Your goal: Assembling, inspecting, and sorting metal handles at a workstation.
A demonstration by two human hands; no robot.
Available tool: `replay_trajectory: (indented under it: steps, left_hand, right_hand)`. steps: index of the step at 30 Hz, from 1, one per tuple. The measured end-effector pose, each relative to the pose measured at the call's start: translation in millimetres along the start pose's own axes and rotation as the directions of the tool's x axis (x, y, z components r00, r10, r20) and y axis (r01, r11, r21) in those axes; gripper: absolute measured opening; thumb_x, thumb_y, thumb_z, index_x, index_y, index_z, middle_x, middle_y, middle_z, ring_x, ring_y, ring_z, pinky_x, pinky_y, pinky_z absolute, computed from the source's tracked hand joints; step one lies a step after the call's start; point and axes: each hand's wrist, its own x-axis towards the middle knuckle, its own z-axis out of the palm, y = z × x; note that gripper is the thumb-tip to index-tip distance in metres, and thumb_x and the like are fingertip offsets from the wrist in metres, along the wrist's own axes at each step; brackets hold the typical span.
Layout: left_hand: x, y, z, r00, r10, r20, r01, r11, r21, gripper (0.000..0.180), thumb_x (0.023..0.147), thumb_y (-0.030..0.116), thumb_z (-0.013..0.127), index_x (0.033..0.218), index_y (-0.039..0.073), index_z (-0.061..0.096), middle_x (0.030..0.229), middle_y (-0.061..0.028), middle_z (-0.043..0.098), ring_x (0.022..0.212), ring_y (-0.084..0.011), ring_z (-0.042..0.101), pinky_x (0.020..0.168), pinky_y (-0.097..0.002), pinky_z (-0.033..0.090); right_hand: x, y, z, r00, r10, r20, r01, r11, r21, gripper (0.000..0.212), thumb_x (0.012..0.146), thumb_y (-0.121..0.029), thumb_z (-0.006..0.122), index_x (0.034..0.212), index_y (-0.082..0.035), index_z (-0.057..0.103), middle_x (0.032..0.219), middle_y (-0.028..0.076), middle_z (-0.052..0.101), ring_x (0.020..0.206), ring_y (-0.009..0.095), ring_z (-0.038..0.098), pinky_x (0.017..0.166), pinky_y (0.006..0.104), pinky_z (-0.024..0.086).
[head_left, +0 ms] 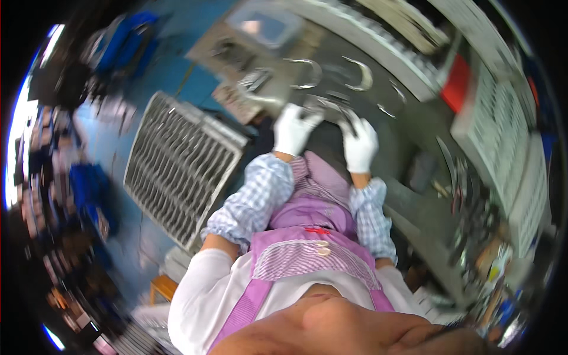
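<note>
Metal piece [327,104] between gloved hands [292,129] [360,144]; outline blurry

Blurred metal piece [327,104] at the left hand [293,131], seemingly curved, bench clutter [494,263] too small to tell

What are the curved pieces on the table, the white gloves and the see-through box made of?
Curved pieces: probably polished metal, from their bright silvery glints.
White gloves: likely soft, matte cloth, though blur hides any weave.
See-through box: perhaps smooth, clear plastic, because it catches a bright glare.
</note>
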Motion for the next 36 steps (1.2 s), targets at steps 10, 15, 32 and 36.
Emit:
replay_trajectory:
  steps: [10, 15, 32, 36]
  left_hand:
    - [-68.2, -185.6, -173.1, 0.761, -0.451, -0.466, 0.505, 0.863, -0.010, 0.020, 0.094, 0.020, 0.065, 0.102, 0.002, 0.064, 0.094, -0.0208, 0.068, 0.086, -0.0386, 0.065, 0.077, -0.0451, 0.053]
    - [-52.7, -313.1, -212.6, 0.823, -0.425, -0.378, 0.504, 0.852, 0.139, 0.051, 0.091, 0.028, 0.070, 0.135, 0.006, 0.059, 0.122, -0.0237, 0.067, 0.114, -0.0361, 0.065, 0.096, -0.0382, 0.050]
    - [-34.7, -271.4, -228.5, 0.788, -0.506, -0.350, 0.588, 0.451, 0.672, 0.052, 0.091, 0.054, 0.063, 0.119, 0.011, 0.071, 0.104, -0.0189, 0.072, 0.095, -0.0370, 0.069, 0.083, -0.0464, 0.054]
    - [-41.2, -171.7, -180.5, 0.937, -0.262, -0.233, 0.281, 0.958, 0.052, 0.036, 0.101, 0.034, 0.058, 0.117, 0.005, 0.070, 0.102, -0.0132, 0.074, 0.085, -0.0262, 0.070, 0.080, -0.0377, 0.054]
  right_hand:
    - [-49.2, -23.0, 5.0, 0.952, -0.234, 0.199, 0.187, 0.955, 0.229, 0.023, 0.088, -0.011, 0.073, 0.110, -0.012, 0.074, 0.077, 0.007, 0.063, 0.072, 0.028, 0.062, 0.070, 0.0383, 0.050]
    - [-32.0, -35.9, 3.2, 0.928, -0.202, 0.312, 0.194, 0.979, 0.057, 0.018, 0.088, -0.014, 0.072, 0.105, -0.014, 0.076, 0.077, 0.006, 0.064, 0.072, 0.026, 0.063, 0.070, 0.0378, 0.051]
    - [68.2, 96.4, -32.0, 0.917, 0.200, 0.345, -0.045, 0.912, -0.408, 0.022, 0.089, -0.030, 0.069, 0.104, -0.015, 0.074, 0.105, 0.010, 0.069, 0.097, 0.032, 0.066, 0.086, 0.0424, 0.053]
    - [53.2, 86.0, -63.8, 0.998, 0.001, 0.068, 0.010, 0.987, -0.163, 0.011, 0.087, -0.015, 0.069, 0.094, -0.011, 0.077, 0.088, 0.008, 0.072, 0.078, 0.025, 0.068, 0.074, 0.0361, 0.054]
